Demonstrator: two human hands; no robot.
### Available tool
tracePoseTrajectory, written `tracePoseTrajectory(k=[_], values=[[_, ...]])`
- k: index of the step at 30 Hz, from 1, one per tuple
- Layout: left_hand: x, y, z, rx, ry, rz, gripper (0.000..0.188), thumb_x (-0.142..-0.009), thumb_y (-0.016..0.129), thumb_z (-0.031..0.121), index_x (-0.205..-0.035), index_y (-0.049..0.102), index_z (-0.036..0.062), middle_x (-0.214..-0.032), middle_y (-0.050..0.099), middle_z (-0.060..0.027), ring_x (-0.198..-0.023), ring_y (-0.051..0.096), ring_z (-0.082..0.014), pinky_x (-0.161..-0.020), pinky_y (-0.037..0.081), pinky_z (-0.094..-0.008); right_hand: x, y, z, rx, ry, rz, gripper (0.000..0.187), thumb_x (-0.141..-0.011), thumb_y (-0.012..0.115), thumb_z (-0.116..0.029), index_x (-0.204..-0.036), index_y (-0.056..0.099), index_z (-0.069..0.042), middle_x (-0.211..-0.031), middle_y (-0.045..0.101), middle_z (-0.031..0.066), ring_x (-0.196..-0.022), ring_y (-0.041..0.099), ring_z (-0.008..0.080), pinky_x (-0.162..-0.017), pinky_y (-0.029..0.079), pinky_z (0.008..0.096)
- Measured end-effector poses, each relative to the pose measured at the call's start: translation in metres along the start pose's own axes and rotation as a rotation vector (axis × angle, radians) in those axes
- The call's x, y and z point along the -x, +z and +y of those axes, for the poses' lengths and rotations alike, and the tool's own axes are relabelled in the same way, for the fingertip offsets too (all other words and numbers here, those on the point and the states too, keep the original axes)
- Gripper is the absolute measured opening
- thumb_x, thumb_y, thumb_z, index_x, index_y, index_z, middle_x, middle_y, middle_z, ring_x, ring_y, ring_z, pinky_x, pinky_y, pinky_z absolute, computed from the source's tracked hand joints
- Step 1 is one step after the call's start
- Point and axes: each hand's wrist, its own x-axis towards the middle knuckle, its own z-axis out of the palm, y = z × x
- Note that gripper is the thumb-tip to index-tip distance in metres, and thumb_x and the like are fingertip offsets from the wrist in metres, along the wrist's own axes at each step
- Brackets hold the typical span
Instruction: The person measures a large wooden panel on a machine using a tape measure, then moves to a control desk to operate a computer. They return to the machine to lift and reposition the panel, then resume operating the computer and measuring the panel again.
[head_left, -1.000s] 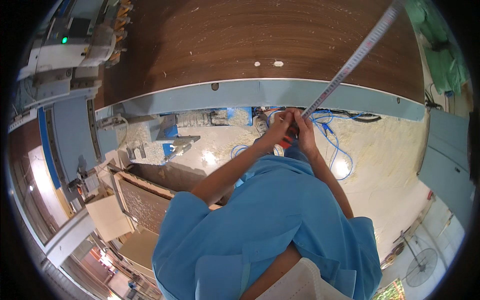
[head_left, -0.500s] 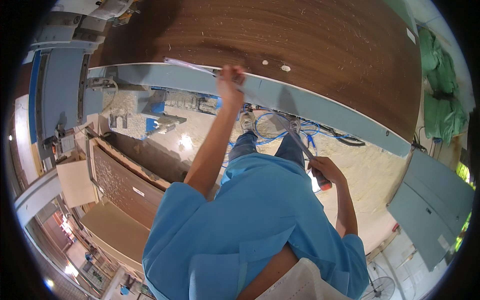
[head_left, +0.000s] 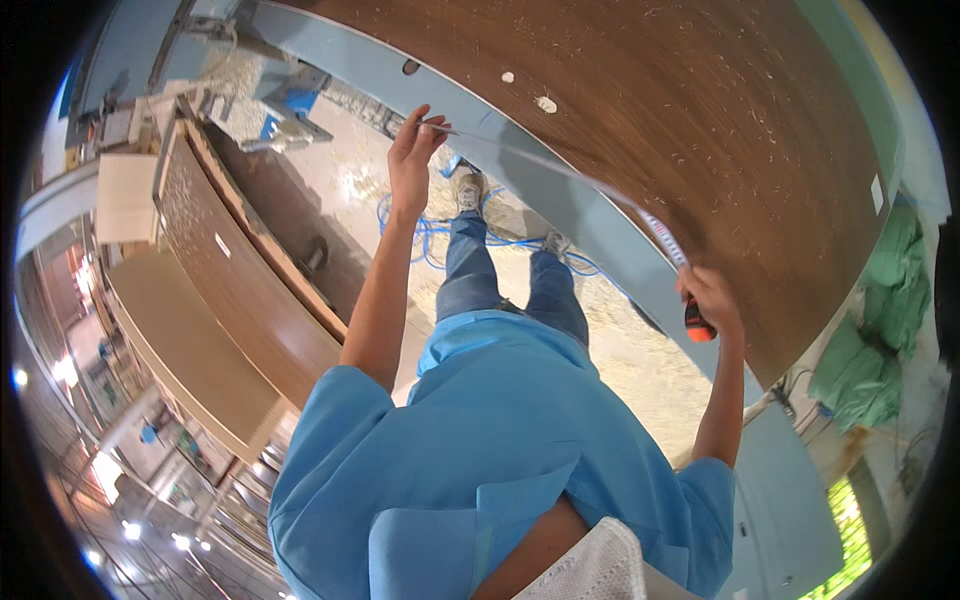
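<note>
A tape measure (head_left: pixel 699 328) with an orange and black case sits in my right hand (head_left: pixel 710 298), whose fingers close round it beside the near edge of the brown wood-grain panel (head_left: pixel 690 130). From the case, a pale blade (head_left: pixel 665 238) runs up and to the left, slightly bowed, over the panel's edge. My left hand (head_left: pixel 412 150) pinches the blade's far end, out in front of the blue-grey bed rail (head_left: pixel 455 100). Sawdust flecks and two pale oval marks show on the panel.
Blue hoses (head_left: pixel 425 232) lie on the dusty floor around my shoes. To the left stand stacked boards (head_left: pixel 240 235). Green bags (head_left: pixel 868 360) and a grey-blue cabinet (head_left: pixel 790 490) are at the right.
My right hand has risen with the tape case to the panel's edge. My left hand has left the panel's edge with the blade's end. The view has turned to the right.
</note>
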Motion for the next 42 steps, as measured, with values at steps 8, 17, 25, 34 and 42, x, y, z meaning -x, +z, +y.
tracePoseTrajectory(k=[8, 17, 25, 34, 42], values=[[0.015, 0.108, -0.046, -0.181, -0.079, 0.328, 0.028, -0.091, 0.07, 0.006, -0.116, 0.068, -0.0044, -0.096, 0.075, -0.0134, -0.086, 0.069, -0.0162, -0.078, 0.054, -0.0287, -0.081, -0.057, -0.067, 0.193, -0.202, 0.244, 0.05, -0.104, 0.054, -0.041, -0.081, 0.064, 0.001, -0.064, 0.06, 0.0087, -0.06, 0.057, 0.0177, -0.06, 0.044, 0.0342], [0.012, 0.137, -0.057, -0.111, -0.167, 0.543, 0.025, -0.087, 0.073, 0.007, -0.106, 0.066, -0.0084, -0.088, 0.074, -0.0146, -0.076, 0.068, -0.0155, -0.069, 0.053, -0.0277, -0.117, -0.047, -0.074, 0.233, -0.244, 0.192, 0.05, -0.105, 0.052, -0.042, -0.082, 0.064, 0.001, -0.065, 0.06, 0.0097, -0.061, 0.058, 0.0168, -0.061, 0.045, 0.0341], [0.011, 0.139, -0.055, -0.331, -0.236, 0.496, 0.024, -0.086, 0.076, 0.011, -0.099, 0.071, -0.0077, -0.079, 0.073, -0.011, -0.071, 0.067, -0.0131, -0.065, 0.052, -0.0269, -0.099, -0.04, -0.046, 0.199, -0.214, 0.223, 0.05, -0.106, 0.052, -0.041, -0.082, 0.064, 0.002, -0.064, 0.06, 0.0085, -0.06, 0.057, 0.0156, -0.06, 0.045, 0.0329], [0.014, 0.139, -0.056, -0.277, -0.24, 0.472, 0.023, -0.086, 0.075, 0.009, -0.101, 0.069, -0.0086, -0.082, 0.074, -0.0118, -0.072, 0.069, -0.0134, -0.067, 0.054, -0.026, -0.096, -0.038, -0.036, 0.172, -0.204, 0.216, 0.047, -0.106, 0.054, -0.037, -0.079, 0.062, 0.001, -0.064, 0.058, 0.0071, -0.059, 0.055, 0.0135, -0.058, 0.044, 0.0318], [0.013, 0.139, -0.059, -0.261, -0.247, 0.468, 0.022, -0.087, 0.075, 0.008, -0.101, 0.069, -0.0081, -0.082, 0.074, -0.0121, -0.071, 0.069, -0.0133, -0.066, 0.054, -0.0268, -0.095, -0.037, -0.039, 0.176, -0.208, 0.214, 0.045, -0.106, 0.054, -0.033, -0.079, 0.06, 0.002, -0.066, 0.058, 0.0066, -0.06, 0.057, 0.014, -0.058, 0.044, 0.0315]])
